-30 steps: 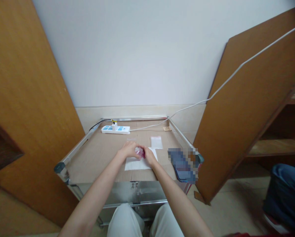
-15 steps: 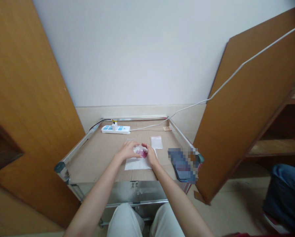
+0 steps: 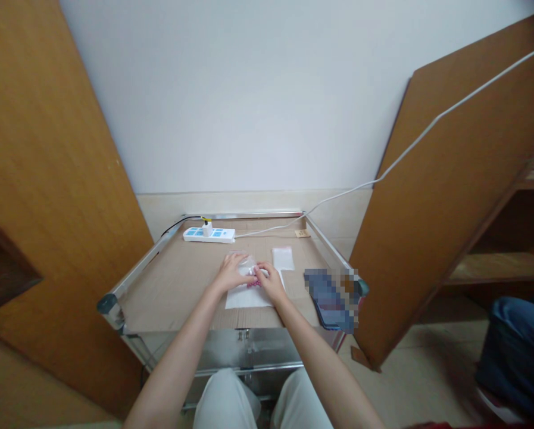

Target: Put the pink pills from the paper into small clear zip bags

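Beyond, white packet [image 3: 283, 258] and power strip [image 3: 219, 234], left fingers [image 3: 235, 258] around clear bag [image 3: 247, 263], right fingers [image 3: 267, 268] with hold unclear.

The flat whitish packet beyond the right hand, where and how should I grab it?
Probably pinch the packet by its right edge, coming in from the right: it lies flat and looks thin, and the right hand and white sheet sit close to its near side.

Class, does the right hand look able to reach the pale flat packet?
Probably yes: the packet lies just beyond the right hand, with nothing visible between them, though its fingers are by the pink pieces.
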The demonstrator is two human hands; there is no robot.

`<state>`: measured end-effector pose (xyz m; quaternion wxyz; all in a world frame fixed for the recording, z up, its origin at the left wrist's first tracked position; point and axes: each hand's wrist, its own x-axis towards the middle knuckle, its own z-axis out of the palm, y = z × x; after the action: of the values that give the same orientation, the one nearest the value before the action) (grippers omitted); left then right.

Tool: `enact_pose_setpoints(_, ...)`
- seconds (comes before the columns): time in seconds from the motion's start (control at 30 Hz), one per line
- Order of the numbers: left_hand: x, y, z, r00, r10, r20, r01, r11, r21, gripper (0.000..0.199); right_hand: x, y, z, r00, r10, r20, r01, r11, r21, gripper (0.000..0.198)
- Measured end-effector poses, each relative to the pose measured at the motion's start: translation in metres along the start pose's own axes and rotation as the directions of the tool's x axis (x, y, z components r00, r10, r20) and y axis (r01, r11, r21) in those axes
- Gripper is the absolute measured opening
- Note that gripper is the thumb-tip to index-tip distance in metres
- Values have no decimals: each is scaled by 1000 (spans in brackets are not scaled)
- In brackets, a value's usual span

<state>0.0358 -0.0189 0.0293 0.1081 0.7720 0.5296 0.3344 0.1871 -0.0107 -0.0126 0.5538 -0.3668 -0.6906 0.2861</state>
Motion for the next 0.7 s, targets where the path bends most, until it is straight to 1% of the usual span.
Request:
enact_pose_setpoints(0.1,0,-1,-2,997,-78,14,80,987,-143,75,-1,1,0,1000,-12,-17,12,1000,-10,17)
enact_pose_setpoints(0.17,0,1,-3,986,-163,14,161,946,-282,71,-1,1,0,999,-11,-30,11,1000,-14,16)
enact_pose_setpoints(0.27,0,5,-3,950,-311,34,289,830,-477,58,-3,1,0,999,13,-37,-13,1000,-12,18)
enact_pose_setpoints(0.33,-1,6,-1,918,-388,87,365,737,-569,50,-3,0,0,999,31,-33,-31,999,-7,18)
enact_pose_setpoints(0.37,-2,6,0,906,-407,117,391,696,-602,47,-3,0,0,999,38,-32,-38,999,-2,19)
enact_pose_setpoints(0.4,-3,5,2,899,-413,144,406,664,-628,43,-3,-1,0,999,44,-33,-44,999,3,19)
enact_pose_setpoints(0.47,-6,3,8,896,-412,167,413,631,-657,39,-3,-2,0,998,56,-31,-56,998,15,19)
enact_pose_setpoints(0.6,-13,2,20,887,-435,157,412,590,-694,36,-4,-5,0,996,86,-34,-85,996,37,20)
enact_pose_setpoints(0.7,-19,3,25,881,-455,127,381,525,-761,38,-4,-5,0,994,101,-28,-100,994,48,22)
